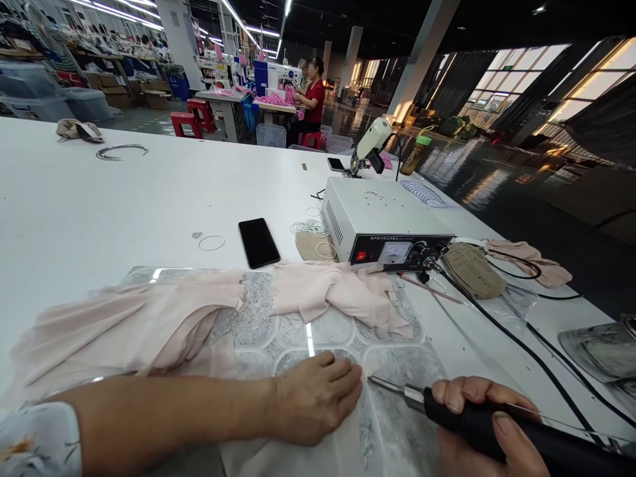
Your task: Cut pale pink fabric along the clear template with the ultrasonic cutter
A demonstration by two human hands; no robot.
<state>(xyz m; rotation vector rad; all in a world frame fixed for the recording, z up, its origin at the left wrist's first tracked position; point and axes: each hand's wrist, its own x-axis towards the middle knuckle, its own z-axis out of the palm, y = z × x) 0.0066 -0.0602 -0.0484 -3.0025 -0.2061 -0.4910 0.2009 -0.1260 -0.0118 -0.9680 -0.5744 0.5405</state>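
Observation:
My left hand [318, 397] lies across the middle, its fingers curled and pressed down on thin pale pink fabric [338, 447]. Under the fabric is a clear patterned plastic sheet [407, 424]. My right hand [489, 424] is wrapped round the black handle of a corded ultrasonic cutter [415, 396]. Its narrow metal tip points left, close to my left fingertips and a small edge of the fabric; whether it touches cannot be made out. More pale pink pieces lie beyond, a stack [144, 324] at left and a crumpled pile [338, 291] at centre.
A grey control box [387, 212] with a dial stands on the white table [149, 205]. Its black cable [511, 338] runs to the tool. Nearby are a phone [259, 242], elastic rings [311, 228], a brown cloth pad [473, 270] and a glass jar [596, 348]. A person [313, 96] sews farther back.

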